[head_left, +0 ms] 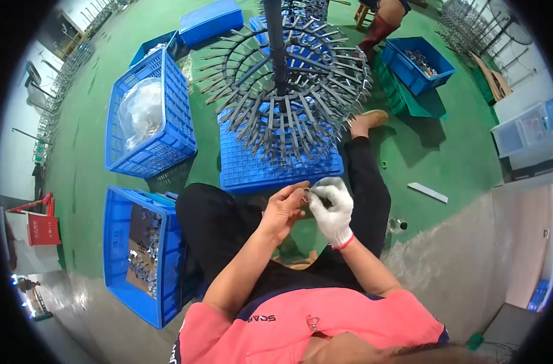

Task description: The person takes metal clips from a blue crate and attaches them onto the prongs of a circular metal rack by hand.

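Note:
My bare left hand (283, 210) and my right hand (332, 209), in a white knit glove with a red cuff edge, meet in front of my lap. Between their closed fingertips is a small shiny metal part (306, 193), mostly covered by the fingers, so its exact kind cannot be made out. Just beyond the hands stands a round metal rack (282, 108), with rings of many flat prongs around a dark upright pole (277, 45). Beneath the rack lies an upturned blue plastic crate (246, 167).
On my left, a blue bin (114, 242) holds cardboard and loose metal pieces. Farther along, a blue basket (180, 115) contains a clear plastic bag (144, 112). Another blue bin (404, 76) with small parts stands at far right. A white strip (428, 193) lies on the green floor.

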Demonstrator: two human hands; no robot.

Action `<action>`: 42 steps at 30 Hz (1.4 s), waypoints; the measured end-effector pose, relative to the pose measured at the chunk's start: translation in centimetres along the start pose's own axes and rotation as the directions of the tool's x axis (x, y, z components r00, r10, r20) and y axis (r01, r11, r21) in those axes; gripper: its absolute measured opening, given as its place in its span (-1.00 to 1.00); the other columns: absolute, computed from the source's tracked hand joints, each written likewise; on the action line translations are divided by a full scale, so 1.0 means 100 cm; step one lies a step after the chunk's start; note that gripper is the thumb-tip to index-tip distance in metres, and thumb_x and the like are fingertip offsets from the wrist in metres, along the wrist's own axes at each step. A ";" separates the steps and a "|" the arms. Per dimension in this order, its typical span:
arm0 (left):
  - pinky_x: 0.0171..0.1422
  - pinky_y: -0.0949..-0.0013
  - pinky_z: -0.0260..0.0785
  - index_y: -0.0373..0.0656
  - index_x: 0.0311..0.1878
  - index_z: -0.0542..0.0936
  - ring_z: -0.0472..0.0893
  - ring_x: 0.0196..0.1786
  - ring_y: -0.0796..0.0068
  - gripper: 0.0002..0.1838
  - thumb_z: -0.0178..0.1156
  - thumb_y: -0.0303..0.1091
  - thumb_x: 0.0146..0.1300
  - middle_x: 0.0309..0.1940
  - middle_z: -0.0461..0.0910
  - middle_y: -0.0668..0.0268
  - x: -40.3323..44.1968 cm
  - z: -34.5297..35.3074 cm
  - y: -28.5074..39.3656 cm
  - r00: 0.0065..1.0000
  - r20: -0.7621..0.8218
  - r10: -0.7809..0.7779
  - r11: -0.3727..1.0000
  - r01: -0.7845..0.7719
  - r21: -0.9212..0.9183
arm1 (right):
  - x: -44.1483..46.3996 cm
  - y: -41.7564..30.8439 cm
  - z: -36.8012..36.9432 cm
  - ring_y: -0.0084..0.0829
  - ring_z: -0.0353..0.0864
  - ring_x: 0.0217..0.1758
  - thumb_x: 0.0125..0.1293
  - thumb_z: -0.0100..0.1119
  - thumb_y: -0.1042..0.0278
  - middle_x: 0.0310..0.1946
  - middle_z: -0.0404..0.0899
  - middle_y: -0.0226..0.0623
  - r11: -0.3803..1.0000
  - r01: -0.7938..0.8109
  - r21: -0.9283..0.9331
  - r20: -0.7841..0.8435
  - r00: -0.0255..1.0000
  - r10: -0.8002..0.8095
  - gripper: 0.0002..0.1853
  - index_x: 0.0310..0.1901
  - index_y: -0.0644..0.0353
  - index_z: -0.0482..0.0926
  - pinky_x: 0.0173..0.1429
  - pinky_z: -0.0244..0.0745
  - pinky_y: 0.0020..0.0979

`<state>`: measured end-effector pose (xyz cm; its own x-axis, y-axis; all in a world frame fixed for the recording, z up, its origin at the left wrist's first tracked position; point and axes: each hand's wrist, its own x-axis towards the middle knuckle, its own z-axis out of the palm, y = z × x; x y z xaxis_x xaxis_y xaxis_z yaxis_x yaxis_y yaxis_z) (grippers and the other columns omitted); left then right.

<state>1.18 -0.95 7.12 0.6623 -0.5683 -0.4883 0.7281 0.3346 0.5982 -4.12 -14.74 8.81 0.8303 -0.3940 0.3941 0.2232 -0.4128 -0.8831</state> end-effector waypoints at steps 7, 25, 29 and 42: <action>-0.37 0.61 0.31 -0.10 0.15 0.51 0.49 -0.33 0.67 -0.49 0.30 -0.01 0.24 -0.36 0.49 0.54 0.001 -0.007 -0.011 0.993 0.084 -0.084 0.995 0.088 -0.043 | -0.002 0.000 -0.003 -0.58 0.47 -0.36 0.18 0.25 0.59 -0.33 0.54 -0.36 0.895 -0.274 0.353 -0.023 0.954 0.300 -0.95 -0.32 0.27 0.58 -0.32 0.37 -0.52; -0.46 0.56 0.20 -0.22 -0.32 0.66 0.37 -0.60 0.70 -0.84 0.38 -0.33 0.15 -0.61 0.50 0.47 0.043 0.020 0.028 0.978 -0.105 0.180 0.828 -0.093 0.553 | 0.038 0.013 -0.030 -0.29 0.70 -0.27 0.12 0.33 0.32 -0.32 0.68 -0.17 0.949 -0.191 -0.249 0.166 0.957 0.236 -0.76 -0.19 0.25 0.67 -0.15 0.55 -0.40; -0.49 0.59 0.22 -0.13 -0.20 0.63 0.43 -0.47 0.73 -0.79 0.37 -0.24 0.19 -0.47 0.53 0.51 0.058 0.031 0.024 0.963 -0.222 0.152 0.926 -0.060 0.374 | 0.053 0.023 -0.025 -0.22 0.65 -0.44 0.05 0.35 0.31 -0.48 0.63 -0.23 0.917 -0.014 -0.398 0.074 0.996 0.048 -0.86 -0.41 0.16 0.64 -0.33 0.53 -0.31; -0.63 0.54 0.03 -0.08 -0.40 0.51 0.28 -0.64 0.70 -0.75 0.47 -0.35 0.07 -0.63 0.37 0.54 0.097 0.042 0.032 0.905 -0.407 0.127 0.991 -0.135 0.009 | 0.065 0.054 -0.004 -0.22 0.55 -0.54 -0.04 0.36 0.44 -0.60 0.53 -0.28 0.903 0.193 -0.385 -0.111 0.961 -0.253 -0.87 -0.54 0.12 0.54 -0.42 0.43 -0.29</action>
<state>9.20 -8.58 6.99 0.7634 -0.1656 -0.6244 0.6304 0.4019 0.6641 2.31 -19.91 6.72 0.6850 -0.3652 0.6304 0.1655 -0.7646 -0.6229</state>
